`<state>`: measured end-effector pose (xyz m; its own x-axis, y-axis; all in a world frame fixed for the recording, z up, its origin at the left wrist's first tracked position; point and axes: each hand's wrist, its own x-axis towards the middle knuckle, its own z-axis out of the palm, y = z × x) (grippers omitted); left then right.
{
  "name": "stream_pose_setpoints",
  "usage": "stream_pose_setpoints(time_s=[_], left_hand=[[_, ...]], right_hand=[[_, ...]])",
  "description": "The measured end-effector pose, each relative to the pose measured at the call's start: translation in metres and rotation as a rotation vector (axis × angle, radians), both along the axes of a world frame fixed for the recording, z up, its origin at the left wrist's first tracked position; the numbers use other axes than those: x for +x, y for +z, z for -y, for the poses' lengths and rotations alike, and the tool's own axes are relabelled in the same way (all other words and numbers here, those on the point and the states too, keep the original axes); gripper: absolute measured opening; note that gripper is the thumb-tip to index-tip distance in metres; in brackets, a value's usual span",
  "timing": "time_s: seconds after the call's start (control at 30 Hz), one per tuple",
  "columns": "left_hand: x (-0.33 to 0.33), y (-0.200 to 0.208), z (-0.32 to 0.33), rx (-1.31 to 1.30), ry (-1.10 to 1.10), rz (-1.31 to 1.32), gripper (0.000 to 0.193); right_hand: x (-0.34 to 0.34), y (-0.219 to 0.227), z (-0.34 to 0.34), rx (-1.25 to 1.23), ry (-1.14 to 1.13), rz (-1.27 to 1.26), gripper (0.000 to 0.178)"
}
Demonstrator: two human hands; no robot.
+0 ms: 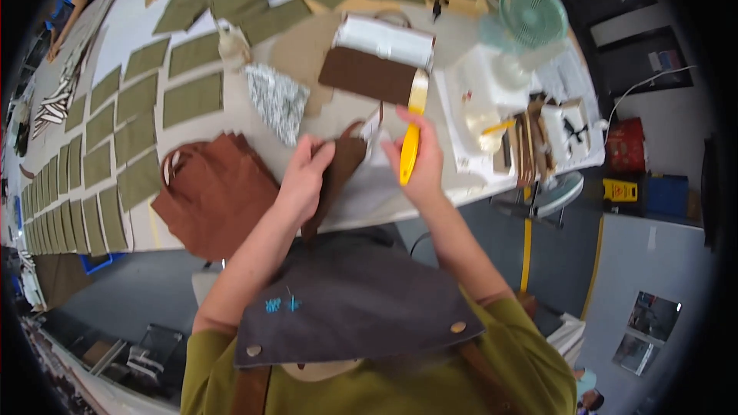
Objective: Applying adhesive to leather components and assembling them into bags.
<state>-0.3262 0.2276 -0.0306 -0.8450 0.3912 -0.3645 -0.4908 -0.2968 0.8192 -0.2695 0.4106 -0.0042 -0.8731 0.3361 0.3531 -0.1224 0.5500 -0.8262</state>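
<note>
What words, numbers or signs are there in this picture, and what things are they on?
No words or numbers I can quote for you:
Yellow brush in the right hand: a small dark mark on the handle, too small to read.
Dark apron: bright blue marks, no clear word.
Yellow sign near the floor at right: dark markings, too small to read surely.
White sheet on the table: tiny, blurred marks.

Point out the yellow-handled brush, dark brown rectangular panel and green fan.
Yellow-handled brush [410,151]: head view, on the handle.
Dark brown rectangular panel [367,76]: head view, mid-face.
Green fan [533,14]: head view, on the round grille.
</note>
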Motion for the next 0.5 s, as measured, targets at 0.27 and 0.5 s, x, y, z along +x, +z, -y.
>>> stream_pose_setpoints(time_s=[0.27,0.5], left_hand=[[0.010,0.005,-0.011,0.188,-0.041,0.225,0.022],[0.025,0.008,-0.010,0.321,-0.129,0.110,0.035]], right_hand=[[0.018,0.006,0.010,-0.117,-0.009,0.104,0.055],[0.021,-0.003,0.019,0.023,0.017,0.062,0.063]])
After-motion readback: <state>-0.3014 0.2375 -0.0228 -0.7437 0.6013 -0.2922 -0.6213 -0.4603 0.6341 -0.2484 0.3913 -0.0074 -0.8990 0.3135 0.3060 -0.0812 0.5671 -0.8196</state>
